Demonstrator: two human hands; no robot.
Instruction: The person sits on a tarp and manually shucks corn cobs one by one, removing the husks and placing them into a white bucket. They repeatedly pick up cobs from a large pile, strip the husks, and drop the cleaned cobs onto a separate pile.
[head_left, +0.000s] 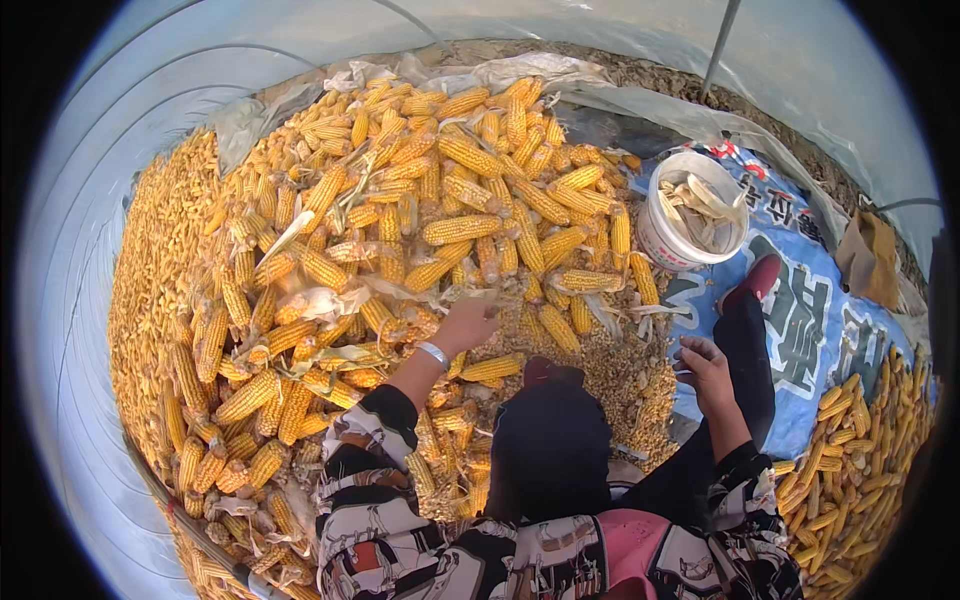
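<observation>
My left hand (468, 322), with a pale band (432, 352) at the wrist, reaches over the near part of a heap of yellow corn cobs (465, 229). Its fingers are smeared, so I cannot make out whether they hold anything. A single cob (492, 367) lies just below that hand, near my shoe. On the right, my right hand (706, 374) hovers above the edge of a blue printed sheet (800, 330), fingers curled in toward the thumb. Whatever is inside its grip, if anything, stays hidden. Loose kernels (625, 385) cover the ground between my hands.
A white bucket (676, 235) holding pale husks or bare cobs stands on the sheet at the back right. More cobs (850, 480) are piled at the lower right. Translucent plastic sheeting (90, 300) curves around the left side, and a pole (721, 45) rises at the back.
</observation>
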